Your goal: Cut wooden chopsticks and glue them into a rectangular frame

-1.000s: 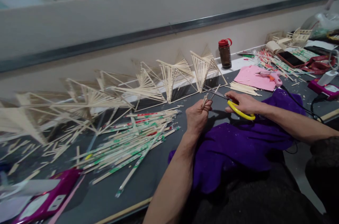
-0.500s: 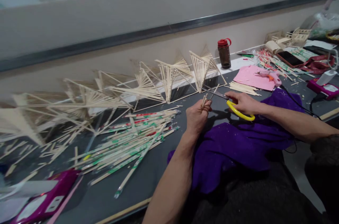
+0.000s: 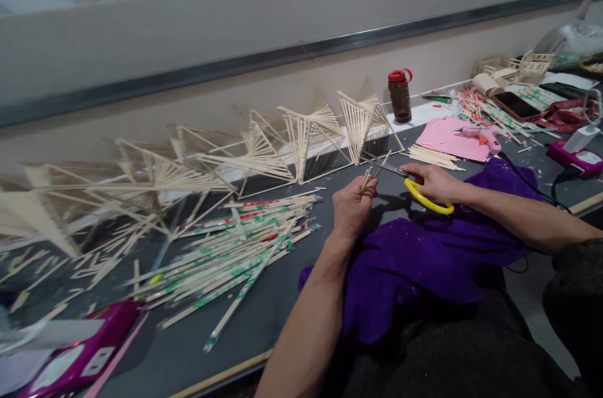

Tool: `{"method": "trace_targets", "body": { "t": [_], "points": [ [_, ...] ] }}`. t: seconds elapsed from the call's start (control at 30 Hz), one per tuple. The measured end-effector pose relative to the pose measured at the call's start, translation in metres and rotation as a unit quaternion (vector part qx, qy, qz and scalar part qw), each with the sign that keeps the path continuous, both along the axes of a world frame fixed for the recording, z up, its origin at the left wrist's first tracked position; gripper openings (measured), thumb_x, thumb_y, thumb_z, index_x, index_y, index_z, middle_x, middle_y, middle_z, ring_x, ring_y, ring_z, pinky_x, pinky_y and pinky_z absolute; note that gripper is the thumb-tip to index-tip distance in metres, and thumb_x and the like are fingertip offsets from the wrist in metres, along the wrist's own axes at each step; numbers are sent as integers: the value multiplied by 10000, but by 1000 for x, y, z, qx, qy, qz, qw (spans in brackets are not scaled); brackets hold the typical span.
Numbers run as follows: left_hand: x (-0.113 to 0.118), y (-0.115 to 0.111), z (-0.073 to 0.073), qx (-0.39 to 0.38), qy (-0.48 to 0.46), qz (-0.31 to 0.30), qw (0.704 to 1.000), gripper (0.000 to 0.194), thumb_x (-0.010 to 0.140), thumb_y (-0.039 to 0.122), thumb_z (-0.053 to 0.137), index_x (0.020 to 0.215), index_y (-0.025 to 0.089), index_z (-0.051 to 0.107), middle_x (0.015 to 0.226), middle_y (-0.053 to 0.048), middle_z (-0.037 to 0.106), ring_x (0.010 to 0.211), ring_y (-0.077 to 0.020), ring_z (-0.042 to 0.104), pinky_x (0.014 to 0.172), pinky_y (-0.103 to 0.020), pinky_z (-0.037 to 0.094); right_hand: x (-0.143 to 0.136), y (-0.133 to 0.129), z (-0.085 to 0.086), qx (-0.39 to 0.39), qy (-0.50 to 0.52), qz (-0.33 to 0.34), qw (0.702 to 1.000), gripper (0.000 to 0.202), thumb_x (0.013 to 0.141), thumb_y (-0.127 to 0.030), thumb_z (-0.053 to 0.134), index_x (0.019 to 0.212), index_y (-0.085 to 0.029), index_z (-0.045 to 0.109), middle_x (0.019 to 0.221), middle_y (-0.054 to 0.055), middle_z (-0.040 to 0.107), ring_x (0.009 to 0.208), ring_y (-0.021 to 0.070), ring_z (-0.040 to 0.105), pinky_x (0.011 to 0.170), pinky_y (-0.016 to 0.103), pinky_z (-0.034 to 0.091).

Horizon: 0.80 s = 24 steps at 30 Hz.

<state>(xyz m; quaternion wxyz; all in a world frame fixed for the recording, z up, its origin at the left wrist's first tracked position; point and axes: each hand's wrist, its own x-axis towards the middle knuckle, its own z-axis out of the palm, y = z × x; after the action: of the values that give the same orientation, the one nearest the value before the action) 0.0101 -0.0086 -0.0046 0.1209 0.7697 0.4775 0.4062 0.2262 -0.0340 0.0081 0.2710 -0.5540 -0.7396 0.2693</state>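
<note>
My left hand is closed around a few thin wooden sticks, their ends poking up past the fingers. In my right hand is a pair of scissors with yellow handles. Its blades are parted and reach toward the sticks by my left fingers; whether they touch the wood I cannot tell. Behind both hands stands a fan-shaped stick structure. A purple cloth lies below my hands, over the table edge and my lap.
Paper-wrapped chopsticks are heaped at left, near a magenta device. Bare sticks lie at right beside a pink sheet bearing a glue gun. A red-lidded bottle stands against the wall. A phone lies farther right.
Almost nothing differs. Both hands keep their places, the left on the sticks and the right on the scissors, with only a very slight shift of the view.
</note>
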Motion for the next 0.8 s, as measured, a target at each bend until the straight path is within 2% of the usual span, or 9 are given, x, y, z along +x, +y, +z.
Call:
{"method": "trace_targets", "body": {
  "t": [0.13,0.3,0.47,0.8],
  "points": [
    [-1,1,-2,-2,-34,20,999,141,811,340,605,789,212,660,684,26,676,636,-124,597,640,-215,435,-1,0,2,1,7,-1,1000,531,754,-204,615,1278,-132,584,814,28,629,674,132,510,644,269,365],
    [-2,1,-4,-19,-67,6,998,173,831,349,576,781,215,674,645,24,669,606,-124,597,607,-217,436,0,-1,3,0,-14,1,1000,595,757,-462,673,1269,-179,563,864,38,640,718,163,540,643,283,371],
    [0,-1,0,3,-51,-6,999,188,842,332,554,785,209,686,640,17,678,606,-118,615,623,-209,449,3,-3,5,-16,-35,10,999,681,761,-596,641,1306,-206,521,941,49,657,777,179,575,665,285,384],
    [-4,-3,4,-20,-11,-12,1000,294,874,363,517,648,207,622,521,22,595,542,-117,574,527,-211,391,4,-4,6,-23,-46,22,998,695,780,-599,637,1345,-224,486,995,59,669,831,200,603,707,305,421]
  ]
}}
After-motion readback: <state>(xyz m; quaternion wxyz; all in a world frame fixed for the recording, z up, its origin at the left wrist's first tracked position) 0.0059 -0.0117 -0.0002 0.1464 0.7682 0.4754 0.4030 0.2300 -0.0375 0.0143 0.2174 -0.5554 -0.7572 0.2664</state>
